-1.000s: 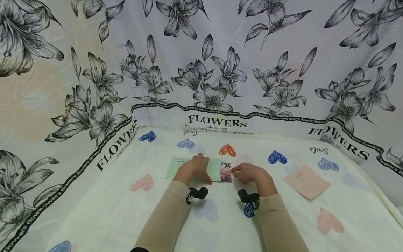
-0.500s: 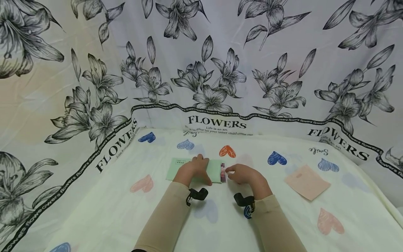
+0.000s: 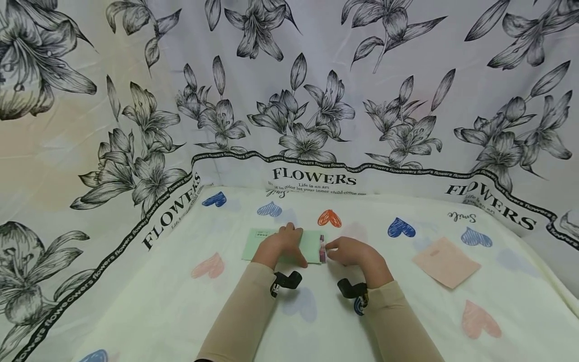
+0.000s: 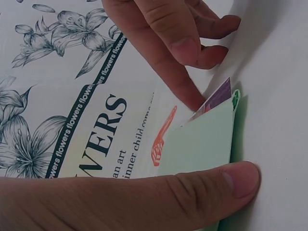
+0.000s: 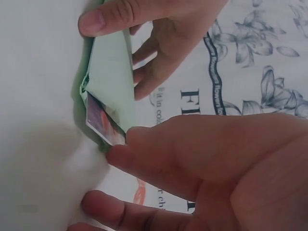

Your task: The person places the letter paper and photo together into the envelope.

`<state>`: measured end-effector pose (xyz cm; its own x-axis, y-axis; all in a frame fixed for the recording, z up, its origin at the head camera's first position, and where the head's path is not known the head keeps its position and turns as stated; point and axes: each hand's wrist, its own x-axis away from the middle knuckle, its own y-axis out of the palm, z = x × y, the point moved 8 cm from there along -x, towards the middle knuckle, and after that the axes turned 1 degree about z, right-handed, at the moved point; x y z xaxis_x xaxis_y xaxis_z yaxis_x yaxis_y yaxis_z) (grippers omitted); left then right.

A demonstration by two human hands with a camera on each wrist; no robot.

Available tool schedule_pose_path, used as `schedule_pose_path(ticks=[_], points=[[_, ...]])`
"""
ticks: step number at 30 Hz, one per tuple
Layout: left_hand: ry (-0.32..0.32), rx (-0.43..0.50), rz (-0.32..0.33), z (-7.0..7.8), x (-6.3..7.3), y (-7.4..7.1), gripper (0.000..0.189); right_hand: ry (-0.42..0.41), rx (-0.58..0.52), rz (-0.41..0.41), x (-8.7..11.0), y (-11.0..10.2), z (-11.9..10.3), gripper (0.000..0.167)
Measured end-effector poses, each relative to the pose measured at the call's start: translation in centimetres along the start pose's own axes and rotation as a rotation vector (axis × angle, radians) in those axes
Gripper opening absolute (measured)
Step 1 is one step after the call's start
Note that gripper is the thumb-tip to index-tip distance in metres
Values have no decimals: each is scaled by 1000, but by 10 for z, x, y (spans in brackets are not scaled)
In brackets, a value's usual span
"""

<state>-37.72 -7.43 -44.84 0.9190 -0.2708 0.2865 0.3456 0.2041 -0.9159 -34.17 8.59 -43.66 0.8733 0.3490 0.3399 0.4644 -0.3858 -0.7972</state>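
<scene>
The card (image 4: 219, 98) is at the open right end of the green envelope (image 3: 312, 245); only a narrow strip of it shows, and the rest is, I think, inside. The left hand (image 3: 281, 243) is spread wide over the envelope, thumb at the near edge, fingers toward the far edge. The right hand (image 3: 355, 252) touches the end of the card with a fingertip; I see no clear pinch, so it looks like a push.

For good work, the left hand should press lightly, because too much weight may close the mouth, which now stands a little raised. The fingertip should press near the middle of the strip and straight along the envelope; otherwise the card may turn and catch on a corner.
</scene>
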Motion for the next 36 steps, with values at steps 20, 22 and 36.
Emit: schedule_pose_path(ticks=[20,22,36], points=[[4,-1,-4,1,-2,2,100,-54,55,73,-1,-3,-7,31],[1,-3,-4,1,-1,2,100,-69,55,71,-2,-2,-8,32],[16,-11,7,0,-1,1,100,-34,63,76,-7,-1,-5,31]])
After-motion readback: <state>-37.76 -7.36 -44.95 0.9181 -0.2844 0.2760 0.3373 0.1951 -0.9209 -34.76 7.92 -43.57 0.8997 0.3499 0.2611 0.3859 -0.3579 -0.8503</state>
